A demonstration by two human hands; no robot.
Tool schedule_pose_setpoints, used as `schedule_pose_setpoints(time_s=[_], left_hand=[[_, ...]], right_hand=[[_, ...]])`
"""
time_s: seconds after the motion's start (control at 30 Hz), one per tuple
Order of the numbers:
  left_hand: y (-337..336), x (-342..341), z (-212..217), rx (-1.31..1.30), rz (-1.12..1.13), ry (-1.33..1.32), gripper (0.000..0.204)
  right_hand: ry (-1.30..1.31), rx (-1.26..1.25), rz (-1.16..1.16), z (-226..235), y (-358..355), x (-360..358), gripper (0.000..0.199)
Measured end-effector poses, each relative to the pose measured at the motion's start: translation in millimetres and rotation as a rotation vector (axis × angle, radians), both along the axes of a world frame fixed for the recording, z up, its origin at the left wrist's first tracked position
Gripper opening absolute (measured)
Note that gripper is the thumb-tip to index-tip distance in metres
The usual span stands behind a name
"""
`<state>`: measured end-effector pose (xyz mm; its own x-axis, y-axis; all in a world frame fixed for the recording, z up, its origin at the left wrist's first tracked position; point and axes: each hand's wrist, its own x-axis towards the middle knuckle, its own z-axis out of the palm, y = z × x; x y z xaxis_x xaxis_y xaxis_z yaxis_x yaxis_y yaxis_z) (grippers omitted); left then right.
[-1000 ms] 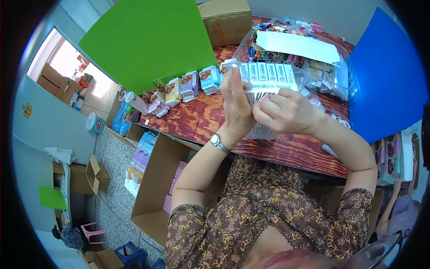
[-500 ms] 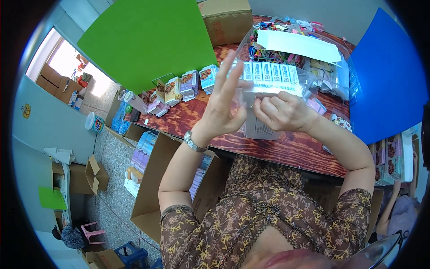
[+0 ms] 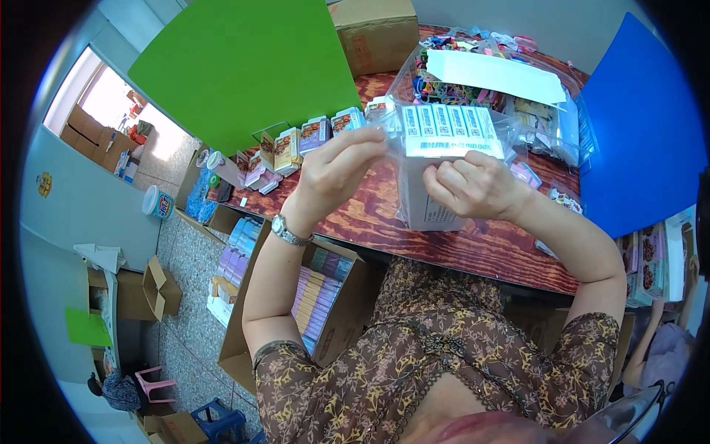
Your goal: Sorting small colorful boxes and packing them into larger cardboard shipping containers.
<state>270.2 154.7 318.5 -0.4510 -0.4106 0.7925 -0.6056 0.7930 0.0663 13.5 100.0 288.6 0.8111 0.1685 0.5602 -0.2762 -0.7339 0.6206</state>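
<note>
The left hand, flat against the packs a second ago, has drawn back and now pinches the left edge of the clear bag. The right hand grips the bag's front, fingers curled. Inside, the row of white packs sits higher and squarer, raised above the wooden surface. Beyond the left hand stand small boxes.
</note>
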Motion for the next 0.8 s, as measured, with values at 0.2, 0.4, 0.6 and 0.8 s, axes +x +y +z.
schedule_pose_setpoints(time_s=[0.2, 0.4, 0.6, 0.8], left_hand=[[8.2, 12.7, -77.0, -0.022, -0.018, 0.059, 0.017], [15.4, 19.0, -74.6, 0.098, 0.13, -0.092, 0.033], [9.7, -49.7, 27.9, -0.239, -0.015, 0.048, 0.04], [-40.8, -64.9, -8.7, 0.236, 0.06, -0.313, 0.046]], right_hand=[[0.026, -0.06, 0.027, -1.2, 1.9, 5.4, 0.017], [0.035, -0.139, 0.04, -3.3, -3.5, 3.2, 0.015], [0.05, -0.14, 0.012, -10.6, -2.6, 5.3, 0.015], [0.063, -0.153, -0.019, -17.1, 5.8, 7.3, 0.014]])
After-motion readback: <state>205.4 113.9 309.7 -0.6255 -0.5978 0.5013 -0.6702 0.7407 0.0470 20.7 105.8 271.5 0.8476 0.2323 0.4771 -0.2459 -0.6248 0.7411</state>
